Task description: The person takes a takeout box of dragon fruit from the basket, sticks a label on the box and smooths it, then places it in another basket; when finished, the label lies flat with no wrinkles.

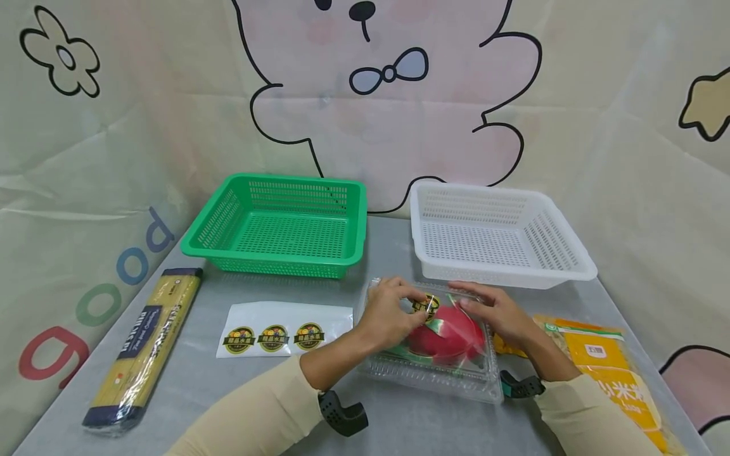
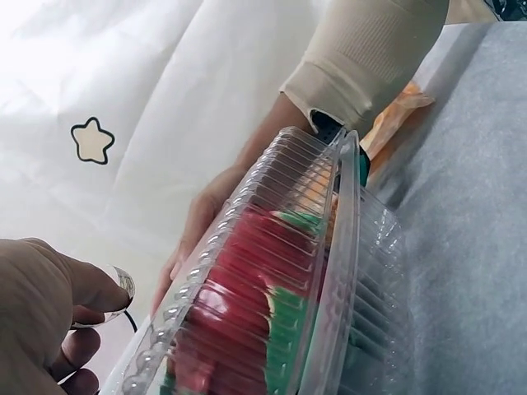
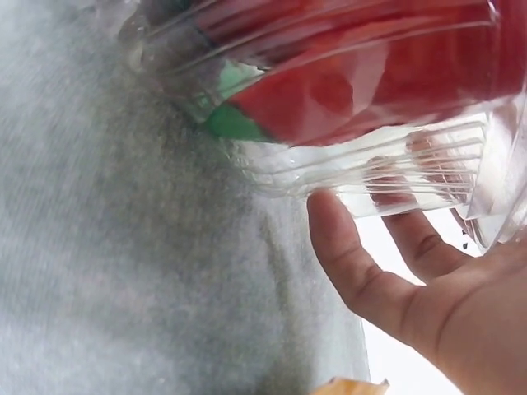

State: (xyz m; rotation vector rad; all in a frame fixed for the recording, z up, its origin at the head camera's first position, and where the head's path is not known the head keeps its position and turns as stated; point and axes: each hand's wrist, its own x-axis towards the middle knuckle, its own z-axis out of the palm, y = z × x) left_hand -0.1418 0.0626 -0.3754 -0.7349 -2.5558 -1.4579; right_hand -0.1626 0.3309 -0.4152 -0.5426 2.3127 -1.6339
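A clear plastic box with a red and green item inside lies at the middle front. Above its lid my left hand pinches a round black and gold sticker between thumb and finger; the left wrist view shows the curled sticker at the fingertips. My right hand rests at the box's right back edge with fingers spread. In the right wrist view the thumb of that hand is beside the box's ribbed wall.
A white sheet with several round stickers lies to the left of the box. Behind stand a green basket and a white basket. A noodle pack lies at the far left, and a yellow bag at the right.
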